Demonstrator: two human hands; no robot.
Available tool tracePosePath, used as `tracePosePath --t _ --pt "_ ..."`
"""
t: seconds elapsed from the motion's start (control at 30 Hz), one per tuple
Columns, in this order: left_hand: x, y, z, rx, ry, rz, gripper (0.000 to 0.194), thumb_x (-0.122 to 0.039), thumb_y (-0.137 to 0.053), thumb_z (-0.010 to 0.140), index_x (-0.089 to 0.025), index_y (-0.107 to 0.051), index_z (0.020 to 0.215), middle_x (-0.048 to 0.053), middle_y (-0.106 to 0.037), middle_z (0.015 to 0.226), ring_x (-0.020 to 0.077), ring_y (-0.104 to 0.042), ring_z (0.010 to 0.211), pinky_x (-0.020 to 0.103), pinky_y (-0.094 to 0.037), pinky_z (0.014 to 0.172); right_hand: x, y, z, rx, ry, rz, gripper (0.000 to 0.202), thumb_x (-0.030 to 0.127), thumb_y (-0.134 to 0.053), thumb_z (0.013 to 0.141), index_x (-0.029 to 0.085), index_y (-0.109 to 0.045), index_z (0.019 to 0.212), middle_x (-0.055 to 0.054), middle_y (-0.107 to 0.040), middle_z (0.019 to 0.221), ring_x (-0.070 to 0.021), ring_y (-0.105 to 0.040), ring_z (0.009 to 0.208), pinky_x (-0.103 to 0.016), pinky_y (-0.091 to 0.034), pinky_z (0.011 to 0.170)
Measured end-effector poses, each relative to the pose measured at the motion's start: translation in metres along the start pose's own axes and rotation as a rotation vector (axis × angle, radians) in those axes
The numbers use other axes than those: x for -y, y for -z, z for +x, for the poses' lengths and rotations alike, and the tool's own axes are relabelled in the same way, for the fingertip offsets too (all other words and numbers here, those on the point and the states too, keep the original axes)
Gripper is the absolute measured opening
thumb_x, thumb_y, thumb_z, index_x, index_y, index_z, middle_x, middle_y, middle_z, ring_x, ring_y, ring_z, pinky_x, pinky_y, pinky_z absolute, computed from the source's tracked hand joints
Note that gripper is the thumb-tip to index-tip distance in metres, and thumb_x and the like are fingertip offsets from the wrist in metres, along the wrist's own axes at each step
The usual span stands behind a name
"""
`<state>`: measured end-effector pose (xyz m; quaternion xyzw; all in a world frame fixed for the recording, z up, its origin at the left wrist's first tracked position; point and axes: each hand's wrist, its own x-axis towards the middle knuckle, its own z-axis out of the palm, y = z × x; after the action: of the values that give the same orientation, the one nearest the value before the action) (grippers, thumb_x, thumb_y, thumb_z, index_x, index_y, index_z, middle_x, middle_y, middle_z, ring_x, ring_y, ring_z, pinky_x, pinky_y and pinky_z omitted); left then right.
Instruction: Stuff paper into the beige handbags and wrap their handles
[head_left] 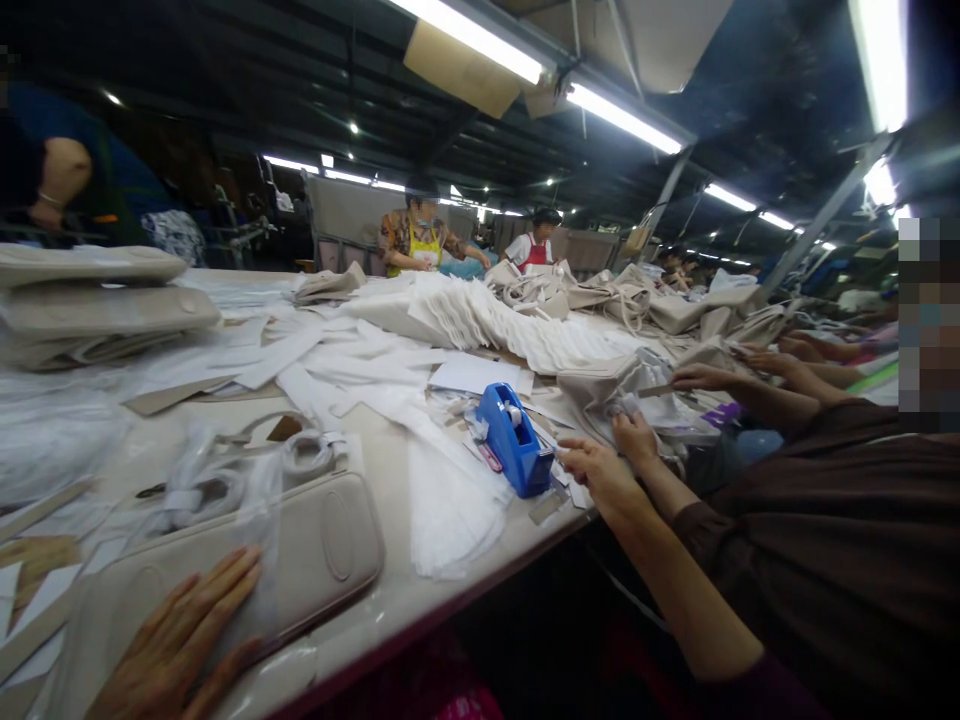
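My left hand [180, 635] lies flat, fingers stretched, on a beige bag [322, 540] at the lower left. A translucent strip [259, 510] crosses the bag beside my fingertips. Wrapped handles [202, 490] rest behind it. My right hand [604, 478] reaches in from the lower right, its fingers pressed together at the cutter end of a blue tape dispenser [514, 440]. Whatever is between those fingertips is too small to make out. Next to the dispenser are a pink object [490, 457] and paper scraps.
White sheets [457, 500] fan out mid-table, with stacked white padding [480, 315] behind. Beige bags [112, 300] are piled at left, more at right. A co-worker in brown [840, 520] stands close on the right, hands [637, 437] on a beige bag. Two people work across the table.
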<state>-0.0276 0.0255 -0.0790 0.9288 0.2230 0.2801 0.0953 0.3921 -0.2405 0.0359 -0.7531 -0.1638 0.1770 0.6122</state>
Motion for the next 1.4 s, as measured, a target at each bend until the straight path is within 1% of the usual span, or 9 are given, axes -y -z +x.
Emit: tracePosePath --t 0.27,0.4,0.5,0.6,0.7,0.83,0.9,1.1,1.4 --pt "-0.003 0.002 0.0 -0.028 -0.061 0.001 0.061 -0.04 -0.041 0.086 -0.054 -0.02 0.141 -0.024 -0.025 0.15 0.0252 -0.042 0.132 0.058 -0.031 0.111 -0.042 -0.003 -0.009 -0.003 -0.034 -0.283 0.027 0.043 -0.057 0.066 0.016 -0.059 0.068 0.002 -0.05 0.056 -0.0098 -0.039 0.048 -0.026 -0.03 0.051" --pt "0.001 0.002 0.0 -0.037 -0.144 0.072 0.064 -0.038 -0.044 0.087 -0.044 -0.019 0.146 -0.012 -0.028 0.152 0.0262 -0.042 0.132 0.057 -0.035 0.109 -0.029 0.015 -0.008 -0.056 -0.004 -0.558 0.012 0.024 -0.059 0.066 0.018 -0.058 0.056 0.0 -0.05 0.053 -0.0146 -0.046 0.055 -0.028 -0.032 0.059" --pt "-0.005 0.012 -0.001 0.001 -0.214 0.165 0.067 -0.035 -0.051 0.086 -0.029 -0.025 0.147 0.002 -0.036 0.15 0.0262 -0.04 0.133 0.05 -0.034 0.11 0.004 0.01 -0.024 0.008 0.145 -0.866 0.015 0.01 -0.056 0.066 0.018 -0.061 0.054 -0.004 -0.056 0.061 -0.0194 -0.051 0.069 -0.031 -0.031 0.066" --pt "-0.018 0.025 -0.001 0.03 -0.202 0.197 0.057 -0.031 -0.051 0.089 -0.019 -0.035 0.142 0.01 -0.041 0.147 0.0254 -0.037 0.136 0.046 -0.03 0.113 0.052 -0.037 -0.042 0.364 0.656 -1.416 0.023 0.005 -0.051 0.074 0.018 -0.065 0.062 -0.007 -0.063 0.073 -0.0208 -0.054 0.079 -0.032 -0.031 0.073" --pt "-0.027 0.032 -0.001 0.103 -0.136 0.182 0.05 -0.03 -0.048 0.091 -0.016 -0.04 0.138 0.013 -0.039 0.147 0.0253 -0.031 0.139 0.047 -0.026 0.115 0.098 -0.117 -0.058 0.745 1.053 -1.411 0.022 0.004 -0.054 0.075 0.019 -0.064 0.062 -0.004 -0.064 0.069 -0.0188 -0.053 0.079 -0.032 -0.028 0.076" --pt "-0.032 0.035 -0.002 0.12 -0.088 0.142 0.051 -0.031 -0.049 0.091 -0.015 -0.04 0.139 0.014 -0.038 0.148 0.0253 -0.03 0.139 0.048 -0.026 0.115 0.126 -0.231 -0.08 1.228 1.285 -1.226 0.017 0.005 -0.06 0.071 0.02 -0.068 0.068 -0.001 -0.068 0.071 -0.0145 -0.055 0.077 -0.031 -0.026 0.08" --pt "-0.033 0.035 -0.003 0.104 -0.083 0.126 0.051 -0.03 -0.05 0.091 -0.016 -0.04 0.139 0.014 -0.039 0.147 0.0257 -0.031 0.139 0.048 -0.026 0.115 0.128 -0.276 -0.087 1.361 1.321 -1.244 0.017 0.006 -0.059 0.071 0.019 -0.07 0.071 -0.002 -0.069 0.072 -0.014 -0.057 0.075 -0.031 -0.026 0.082" --pt "-0.033 0.034 -0.006 0.071 -0.03 0.102 0.048 -0.034 -0.052 0.09 -0.013 -0.047 0.133 0.018 -0.039 0.146 0.0288 -0.031 0.138 0.05 -0.031 0.112 0.122 -0.346 -0.096 1.336 1.382 -1.478 0.023 0.013 -0.051 0.08 0.014 -0.074 0.084 -0.01 -0.072 0.078 -0.0171 -0.062 0.073 -0.034 -0.028 0.081" --pt "-0.032 0.033 -0.005 0.095 -0.047 0.094 0.049 -0.035 -0.053 0.09 -0.009 -0.045 0.132 0.021 -0.031 0.149 0.0279 -0.024 0.142 0.05 -0.029 0.113 0.104 -0.372 -0.092 1.29 1.521 -1.526 0.021 0.018 -0.055 0.079 0.011 -0.072 0.09 -0.013 -0.071 0.078 -0.0235 -0.066 0.076 -0.038 -0.031 0.081"
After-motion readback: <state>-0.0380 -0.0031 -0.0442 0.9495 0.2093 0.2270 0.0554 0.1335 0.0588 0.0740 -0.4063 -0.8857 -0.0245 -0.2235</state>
